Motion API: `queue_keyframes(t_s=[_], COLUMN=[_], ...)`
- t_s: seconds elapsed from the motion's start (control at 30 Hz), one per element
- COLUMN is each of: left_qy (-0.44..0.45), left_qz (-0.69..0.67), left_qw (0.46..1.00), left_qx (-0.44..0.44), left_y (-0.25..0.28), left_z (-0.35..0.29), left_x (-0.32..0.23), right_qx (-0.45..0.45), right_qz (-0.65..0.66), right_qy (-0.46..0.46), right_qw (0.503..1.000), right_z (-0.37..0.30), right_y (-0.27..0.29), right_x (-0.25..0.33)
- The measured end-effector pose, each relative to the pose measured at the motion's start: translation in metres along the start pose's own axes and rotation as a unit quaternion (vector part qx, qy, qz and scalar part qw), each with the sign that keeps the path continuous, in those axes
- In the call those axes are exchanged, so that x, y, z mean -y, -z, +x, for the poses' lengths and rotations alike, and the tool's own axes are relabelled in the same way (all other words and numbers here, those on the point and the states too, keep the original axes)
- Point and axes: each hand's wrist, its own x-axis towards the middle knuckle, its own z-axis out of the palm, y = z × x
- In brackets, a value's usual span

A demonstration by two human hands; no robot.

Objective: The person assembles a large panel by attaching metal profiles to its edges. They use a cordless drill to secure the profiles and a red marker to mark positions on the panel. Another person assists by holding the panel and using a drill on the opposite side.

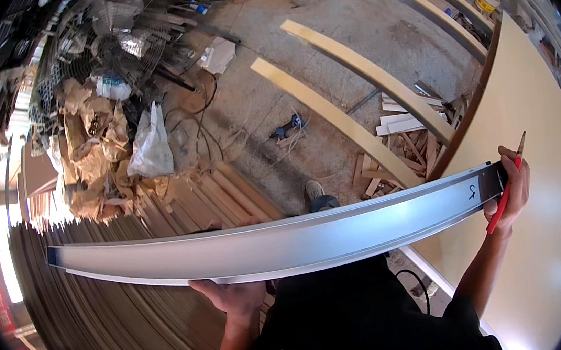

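Note:
A long silver metal profile with dark ends lies crosswise in front of my body. My left hand grips it from below, left of its middle; the thumb side shows at the near edge and fingertips peek over the far edge. At the dark right end, my right hand is closed round the profile. A red pencil is also held in that hand, its sharpened tip pointing up and away. A small dark handwritten mark stands on the profile near this end.
Stacked brown boards fill the left side. On the right stands a pale yellow panel with tools near its far edge. Light wooden strips reach out from it over a floor holding a power tool, wood offcuts and a white sack.

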Motion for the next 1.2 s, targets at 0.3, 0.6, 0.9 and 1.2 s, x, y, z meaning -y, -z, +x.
queue_keyframes(t_s=[0.3, 0.6, 0.9, 1.2], left_qy=[0.083, 0.242, 0.315, 0.417], left_qz=[0.015, 0.125, 0.019, -0.015], left_qw=[0.975, 0.811, 0.709, 0.61], left_qx=[0.205, 0.518, 0.631, 0.674], left_y=[-0.015, -0.058, -0.139, -0.223], left_z=[0.212, 0.492, 0.712, 0.756], left_x=[-0.002, 0.031, 0.055, 0.104], right_qx=[-0.164, -0.388, -0.433, -0.567], right_qz=[-0.067, -0.196, -0.209, -0.293], right_qy=[-0.333, -0.565, -0.688, -0.639], right_qw=[0.926, 0.701, 0.543, 0.43], right_z=[0.049, 0.079, 0.165, 0.198], right_y=[-0.081, -0.183, -0.305, -0.36], right_x=[0.001, 0.126, 0.303, 0.338])
